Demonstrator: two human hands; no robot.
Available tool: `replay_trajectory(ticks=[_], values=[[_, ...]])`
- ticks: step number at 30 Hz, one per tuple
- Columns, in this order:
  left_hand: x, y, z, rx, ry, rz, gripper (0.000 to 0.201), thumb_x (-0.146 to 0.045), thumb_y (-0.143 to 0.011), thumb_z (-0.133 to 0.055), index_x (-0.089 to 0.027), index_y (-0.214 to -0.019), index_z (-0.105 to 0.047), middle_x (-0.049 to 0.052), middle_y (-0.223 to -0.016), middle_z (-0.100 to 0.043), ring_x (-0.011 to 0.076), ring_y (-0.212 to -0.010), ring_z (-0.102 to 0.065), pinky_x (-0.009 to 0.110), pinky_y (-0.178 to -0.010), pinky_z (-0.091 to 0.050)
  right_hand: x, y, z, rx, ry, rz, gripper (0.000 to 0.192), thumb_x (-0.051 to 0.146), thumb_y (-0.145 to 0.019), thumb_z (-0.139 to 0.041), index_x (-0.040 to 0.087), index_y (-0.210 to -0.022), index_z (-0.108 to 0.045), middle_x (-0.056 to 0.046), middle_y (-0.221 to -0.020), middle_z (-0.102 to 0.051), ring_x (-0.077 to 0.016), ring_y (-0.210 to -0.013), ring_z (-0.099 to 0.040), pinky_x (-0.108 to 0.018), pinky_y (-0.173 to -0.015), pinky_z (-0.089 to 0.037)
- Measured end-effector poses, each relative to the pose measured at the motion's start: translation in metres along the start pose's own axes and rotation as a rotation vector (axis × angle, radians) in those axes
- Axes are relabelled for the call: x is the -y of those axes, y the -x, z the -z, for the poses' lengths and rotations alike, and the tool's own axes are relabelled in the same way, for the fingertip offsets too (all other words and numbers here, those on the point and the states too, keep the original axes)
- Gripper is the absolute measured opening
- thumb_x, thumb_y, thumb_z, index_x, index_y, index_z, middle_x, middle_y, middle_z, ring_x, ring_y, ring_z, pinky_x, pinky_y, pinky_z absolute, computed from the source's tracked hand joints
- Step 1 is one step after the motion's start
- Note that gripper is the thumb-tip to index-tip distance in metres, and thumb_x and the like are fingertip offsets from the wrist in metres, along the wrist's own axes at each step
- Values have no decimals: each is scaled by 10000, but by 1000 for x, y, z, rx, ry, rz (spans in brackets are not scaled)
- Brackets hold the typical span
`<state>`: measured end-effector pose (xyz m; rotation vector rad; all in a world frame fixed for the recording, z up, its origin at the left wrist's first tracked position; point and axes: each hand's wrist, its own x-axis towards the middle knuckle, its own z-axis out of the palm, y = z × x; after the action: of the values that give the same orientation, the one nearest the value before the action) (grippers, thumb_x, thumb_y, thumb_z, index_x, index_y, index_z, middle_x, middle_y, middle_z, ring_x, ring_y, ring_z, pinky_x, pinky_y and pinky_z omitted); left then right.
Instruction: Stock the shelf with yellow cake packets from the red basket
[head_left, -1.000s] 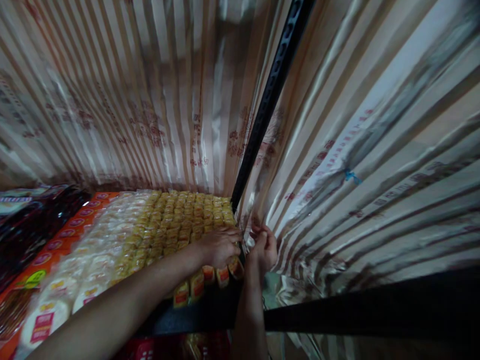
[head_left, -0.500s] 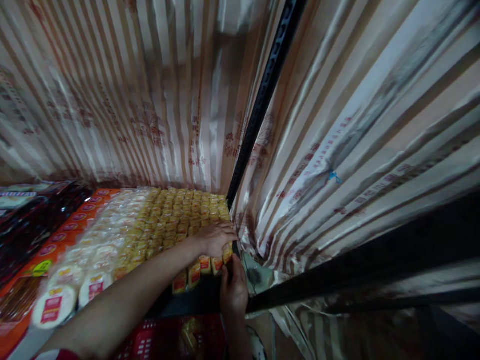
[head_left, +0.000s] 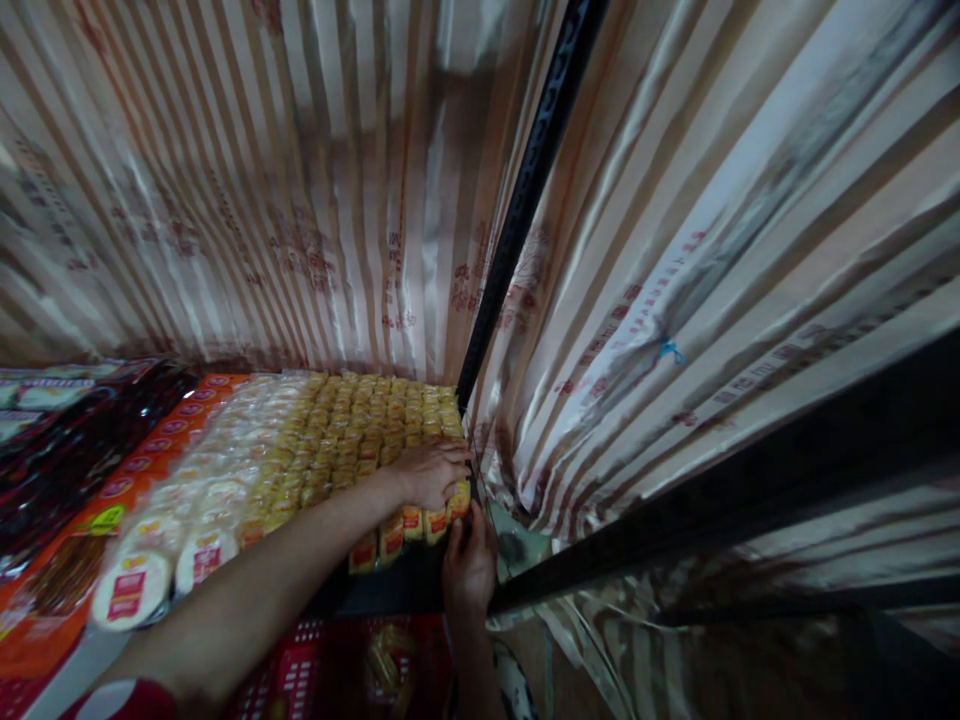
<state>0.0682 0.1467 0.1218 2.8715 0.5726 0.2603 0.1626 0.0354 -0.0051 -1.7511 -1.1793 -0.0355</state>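
Observation:
Rows of small yellow wrapped snack packs stand close together on a dark shelf. My left hand reaches across from the left and lies over the packs at the front right corner, its fingers stretched toward the shelf's right side. Just below it, my right hand has thumb and fingers bent round the end pack of the rightmost row. Red and yellow labels show on the front packs. The left hand covers several packs.
White round wrapped cakes, an orange sheet of packaging and dark glossy packs lie to the left. A red basket is below the shelf. A black upright post and striped plastic sheeting border the shelf.
The view has shifted slightly, so the goods at left appear a little farther right. Both hands stay at the same corner, with the right fingertips slightly higher on the end pack.

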Motion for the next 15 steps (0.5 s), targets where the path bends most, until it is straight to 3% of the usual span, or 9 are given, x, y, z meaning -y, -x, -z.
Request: replay_trajectory(ticks=[3, 8, 15], values=[[-2, 1, -1, 1, -5, -5, 321, -181, -778, -514, -162, -1074, -636, 88, -1305, -541, 231, -1254, -438, 371, -1064, -349, -3, 3, -2, 4, 15, 35, 495, 397, -921, -320, 66, -1228, -523, -211, -1183, -592, -282, -1133, -536, -468, -930, -437], [-2, -1, -3, 11, -9, 14, 285, -131, -745, -524, -149, -996, -659, 84, -1214, -602, 221, -1194, -493, 336, -1044, -378, -12, 2, -4, 81, -30, 104, 466, 340, -922, -297, 77, -1210, -552, -190, -1177, -611, -251, -1096, -566, -453, -935, -448], [-17, 6, 4, -1, 13, 85, 451, -175, -786, -487, -139, -1232, -538, 113, -1407, -425, 246, -1309, -376, 380, -1085, -341, -4, -4, 3, 88, -59, 51, 527, 351, -914, -265, 53, -1306, -453, -207, -1231, -558, -267, -1157, -504, -466, -968, -402]])
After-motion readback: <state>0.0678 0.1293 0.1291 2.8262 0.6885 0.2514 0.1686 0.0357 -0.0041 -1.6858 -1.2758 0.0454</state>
